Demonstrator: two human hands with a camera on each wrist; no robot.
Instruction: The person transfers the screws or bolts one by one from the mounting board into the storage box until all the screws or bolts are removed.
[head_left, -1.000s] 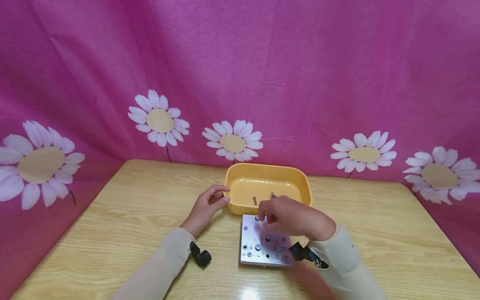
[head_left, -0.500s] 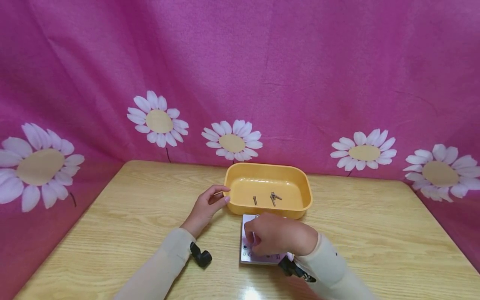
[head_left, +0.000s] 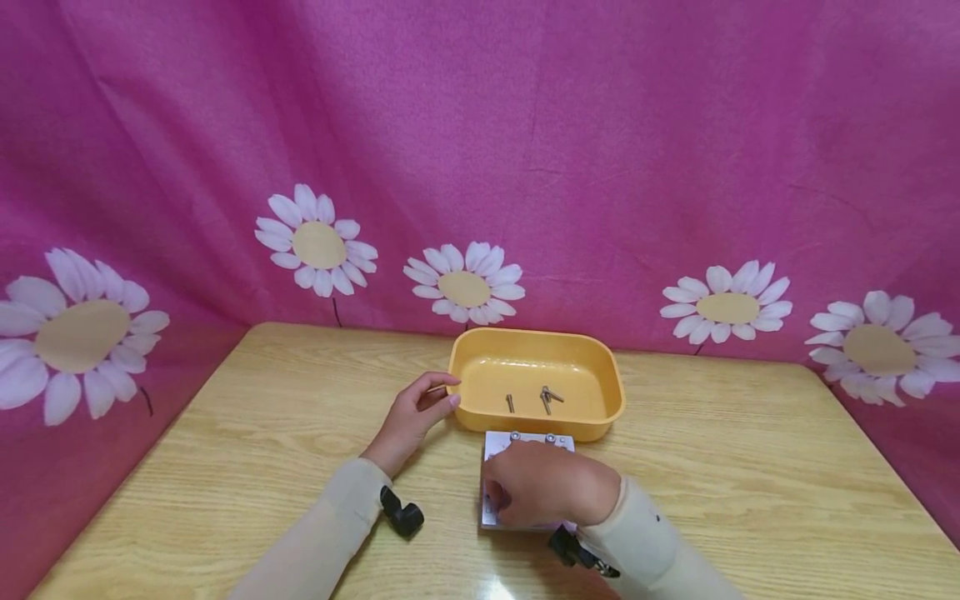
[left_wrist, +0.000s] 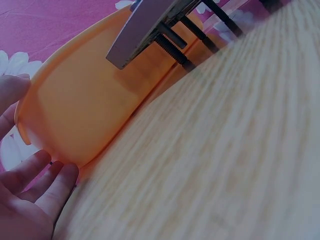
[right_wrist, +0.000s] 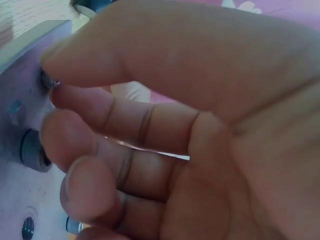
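Observation:
My left hand touches the left end of a yellow tray, its fingers loosely spread against the wall and rim. In the tray lie a lone bolt and a small cluster of bolts. In front of the tray is a silver metal plate with holes and screw heads. My right hand covers most of it. In the right wrist view, thumb and index finger pinch a small screw seated at the plate; a larger socket-head screw stands beside the other fingers.
Threaded screws stick out below the plate, which sits raised above the wooden table. A pink cloth with large daisies hangs behind and at both sides of the table.
My right hand has moved from the plate's far part down and left to its near left part, uncovering the bolts in the tray. My left hand has stayed at the tray.

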